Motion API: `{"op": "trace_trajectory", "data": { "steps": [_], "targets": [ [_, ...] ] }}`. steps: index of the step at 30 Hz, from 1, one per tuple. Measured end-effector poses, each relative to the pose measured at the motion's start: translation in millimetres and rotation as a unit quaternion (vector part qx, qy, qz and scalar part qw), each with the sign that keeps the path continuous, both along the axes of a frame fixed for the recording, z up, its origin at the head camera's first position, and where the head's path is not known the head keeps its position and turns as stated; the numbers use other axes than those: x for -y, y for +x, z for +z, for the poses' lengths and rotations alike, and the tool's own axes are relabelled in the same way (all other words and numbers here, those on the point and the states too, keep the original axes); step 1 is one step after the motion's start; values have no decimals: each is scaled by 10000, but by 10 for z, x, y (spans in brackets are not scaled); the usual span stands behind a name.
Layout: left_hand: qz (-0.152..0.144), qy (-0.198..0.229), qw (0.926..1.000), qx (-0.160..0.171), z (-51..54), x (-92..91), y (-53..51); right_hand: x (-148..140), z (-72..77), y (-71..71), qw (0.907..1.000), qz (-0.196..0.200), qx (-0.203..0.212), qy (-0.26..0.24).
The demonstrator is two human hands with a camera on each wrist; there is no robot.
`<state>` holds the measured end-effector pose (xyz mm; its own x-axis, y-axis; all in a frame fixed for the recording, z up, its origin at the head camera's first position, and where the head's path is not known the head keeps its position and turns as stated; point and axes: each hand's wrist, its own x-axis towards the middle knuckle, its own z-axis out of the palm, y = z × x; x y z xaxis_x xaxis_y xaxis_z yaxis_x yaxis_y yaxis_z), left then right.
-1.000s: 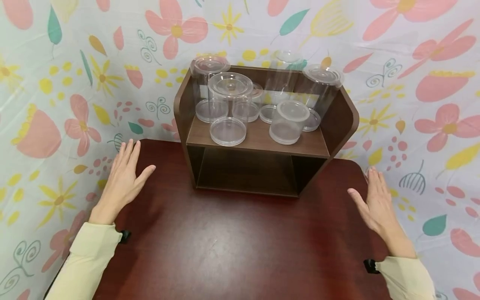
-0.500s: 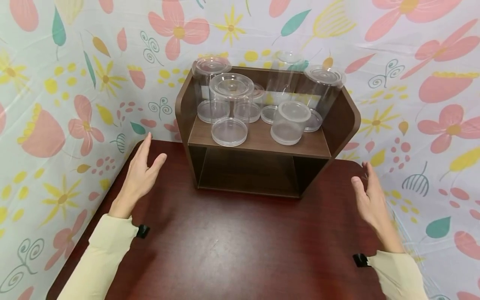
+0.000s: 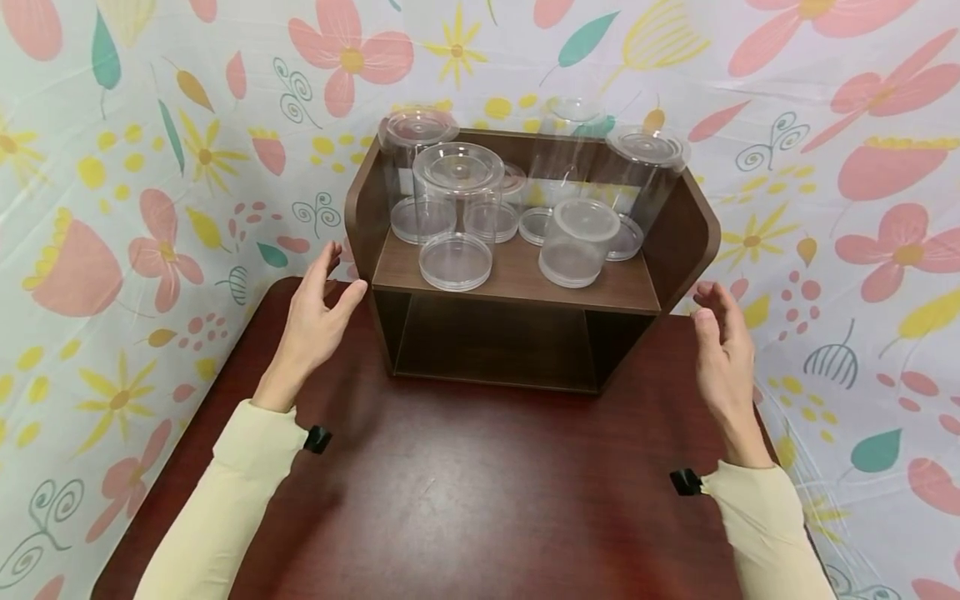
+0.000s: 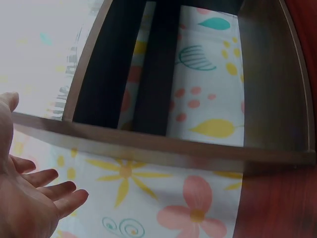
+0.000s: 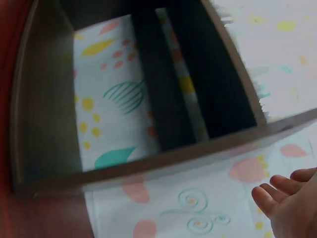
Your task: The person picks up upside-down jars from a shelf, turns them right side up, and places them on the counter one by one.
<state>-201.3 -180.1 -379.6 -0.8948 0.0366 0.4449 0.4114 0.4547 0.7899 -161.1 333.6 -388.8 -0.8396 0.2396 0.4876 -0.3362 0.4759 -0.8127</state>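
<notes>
A dark brown two-tier shelf stands on the table between my hands. Several clear plastic canisters with lids sit on its upper tier, among them a tall one at the front left and a short frosted one at the front right. My left hand is just left of the shelf's left side, thumb apart from relaxed fingers. On the other side hangs my right hand, fingers loosely bent beside the right panel. Neither hand holds anything; both wrist views show a gap between the fingers and the shelf.
The reddish-brown table extends in front of the shelf. Flower-printed cloth hangs close behind and at both sides. More tall clear canisters stand along the back of the upper tier, rising above the shelf's back panel.
Both hands have moved inward from the table's sides toward the shelf, the left one to the right and the right one to the left. The shelf and canisters have stayed in place.
</notes>
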Motion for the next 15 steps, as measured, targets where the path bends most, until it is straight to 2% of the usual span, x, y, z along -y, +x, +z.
{"op": "trace_trajectory", "data": {
  "steps": [5,11,15],
  "targets": [
    [-104,204,9997,112,29,-97,-85,154,114,-44,9972,-80,-502,-540],
    [-164,658,9975,184,40,-192,-182,278,232,-117,9921,108,-971,-793],
    [-97,823,9964,174,14,-244,-233,333,277,-152,9875,219,-1257,-927]
  ]
}}
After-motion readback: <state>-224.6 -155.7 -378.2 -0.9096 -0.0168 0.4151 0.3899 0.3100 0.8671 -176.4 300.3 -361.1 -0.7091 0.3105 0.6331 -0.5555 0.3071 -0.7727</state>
